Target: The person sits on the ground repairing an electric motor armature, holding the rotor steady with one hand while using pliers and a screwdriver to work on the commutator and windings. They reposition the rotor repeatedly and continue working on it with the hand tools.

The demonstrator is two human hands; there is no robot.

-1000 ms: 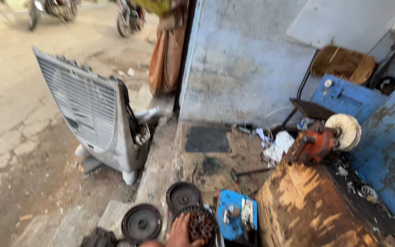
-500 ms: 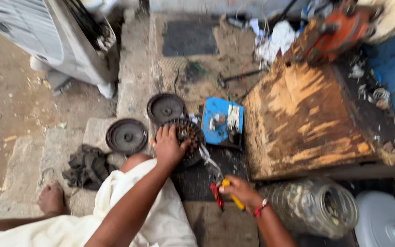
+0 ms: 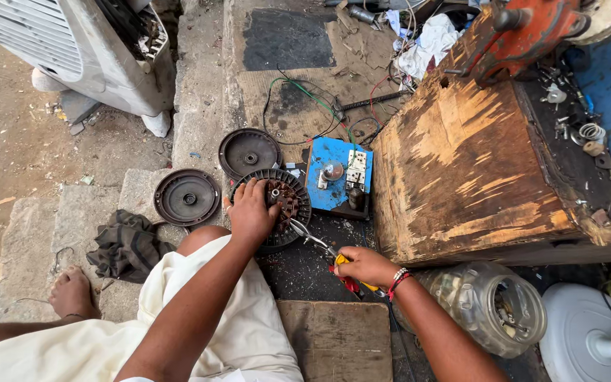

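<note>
The left hand (image 3: 250,211) lays spread fingers (image 3: 240,191) on a round, ribbed stator (image 3: 277,205) with copper-brown windings (dusty, dark metal). The right hand (image 3: 366,265) grips red-and-yellow pliers (image 3: 328,253), their steel tip touching the stator's rim. Just right of the stator sits a square blue switch board (image 3: 339,175); left of it, two dark round covers (image 3: 187,197).

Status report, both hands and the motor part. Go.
Left hand flat on the round motor stator, holding it down. Right hand has its grip on pliers, tips at the stator's edge. Two dark round covers lie beside, clear of the work.
</note>
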